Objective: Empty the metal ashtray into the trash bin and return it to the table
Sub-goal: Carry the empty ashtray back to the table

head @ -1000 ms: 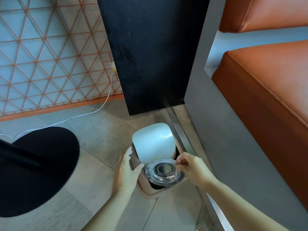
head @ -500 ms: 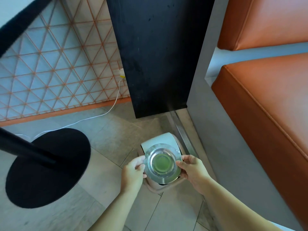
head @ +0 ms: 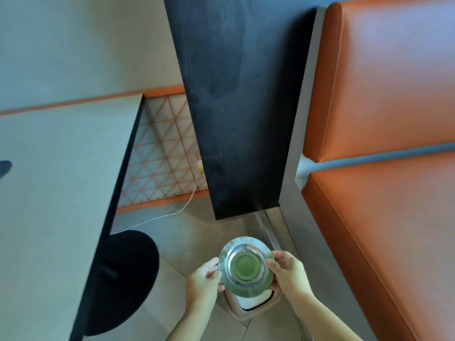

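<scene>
I hold the metal ashtray point(head: 246, 266) by its rim, my left hand point(head: 204, 281) pinching the left edge and my right hand point(head: 286, 275) the right edge, both in a closed grip on it. It sits upright in the air above the trash bin point(head: 253, 303) on the floor, to the right of the bench point(head: 56, 193).
</scene>
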